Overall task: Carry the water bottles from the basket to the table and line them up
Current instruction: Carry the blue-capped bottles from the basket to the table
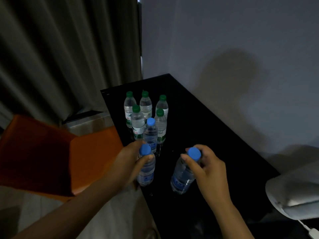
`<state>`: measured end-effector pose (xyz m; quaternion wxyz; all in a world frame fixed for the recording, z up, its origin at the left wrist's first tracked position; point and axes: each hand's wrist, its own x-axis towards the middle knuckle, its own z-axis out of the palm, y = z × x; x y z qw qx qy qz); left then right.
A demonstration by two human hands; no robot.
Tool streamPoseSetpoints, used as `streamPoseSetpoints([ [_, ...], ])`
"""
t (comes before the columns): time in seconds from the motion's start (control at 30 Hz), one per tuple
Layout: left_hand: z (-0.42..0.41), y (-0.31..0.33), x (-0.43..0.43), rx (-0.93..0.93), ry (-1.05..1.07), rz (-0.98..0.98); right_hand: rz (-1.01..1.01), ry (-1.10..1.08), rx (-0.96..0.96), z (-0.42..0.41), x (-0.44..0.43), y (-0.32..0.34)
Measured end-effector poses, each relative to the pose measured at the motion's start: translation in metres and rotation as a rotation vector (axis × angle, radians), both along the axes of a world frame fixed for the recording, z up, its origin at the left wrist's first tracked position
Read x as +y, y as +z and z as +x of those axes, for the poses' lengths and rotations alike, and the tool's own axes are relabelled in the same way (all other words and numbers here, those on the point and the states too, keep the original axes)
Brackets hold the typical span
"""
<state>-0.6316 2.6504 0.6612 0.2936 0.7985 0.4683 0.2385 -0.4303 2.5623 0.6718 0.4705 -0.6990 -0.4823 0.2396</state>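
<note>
Two blue-capped clear water bottles are in my hands over the near part of the black table [215, 131]. My left hand [127, 163] grips the neck of the left bottle [146, 169], held upright at the table's left edge. My right hand [207, 166] grips the neck of the right bottle [183, 176], which tilts, base toward the left. A third blue-capped bottle [151, 133] stands just beyond them. Behind it stand several green-capped bottles [138, 119] in a tight cluster. No basket is in view.
An orange chair or stool [51, 157] sits left of the table. Dark curtains [60, 49] hang at the back left and a pale wall [224, 49] runs behind the table. A white object with a cable [296, 195] lies at the table's near right.
</note>
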Motion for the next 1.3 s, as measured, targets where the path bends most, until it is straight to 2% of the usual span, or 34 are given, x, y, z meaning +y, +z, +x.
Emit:
streamPoseSetpoints([
  [0.23,0.022,-0.036,0.042,-0.006,-0.093,-0.128,-0.097,0.007,0.05,0.023,0.027,-0.02],
  [0.47,0.027,-0.057,0.067,0.031,-0.148,-0.134,-0.142,-0.014,0.092,0.03,0.042,-0.033],
  [0.7,0.027,-0.063,0.067,0.066,-0.175,-0.117,-0.135,-0.022,0.075,0.026,0.062,-0.046],
  [0.93,0.02,-0.062,0.07,0.123,-0.217,-0.098,-0.152,0.04,-0.007,0.021,0.102,-0.058],
  [1.3,0.021,-0.062,0.074,0.162,-0.221,-0.137,-0.131,0.117,-0.032,0.009,0.15,-0.07],
])
